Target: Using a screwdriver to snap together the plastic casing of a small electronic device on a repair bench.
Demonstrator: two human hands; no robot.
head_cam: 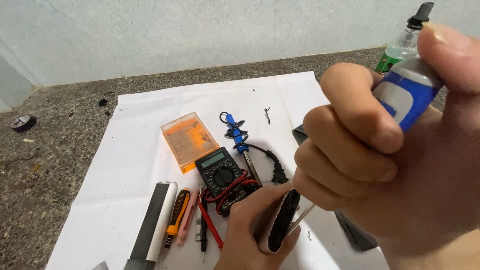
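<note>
My right hand (pixel 390 165) fills the right side, close to the camera, gripping a screwdriver with a blue and silver handle (pixel 407 95). Its thin metal shaft (pixel 302 217) points down-left to a small flat device with a dark edge (pixel 281 220), which my left hand (pixel 250 235) holds on its side near the bottom centre. The shaft tip meets the device's edge; the exact contact is hidden by the fingers.
On a white sheet (pixel 130 160) over a speckled stone surface lie an orange plastic case (pixel 189 141), a black multimeter (pixel 222 176) with red and black leads, a blue soldering iron (pixel 240 140), an orange utility knife (pixel 176 212), a white-and-grey device (pixel 155 220). A clear bottle (pixel 405 42) stands back right; black tape roll (pixel 22 122) far left.
</note>
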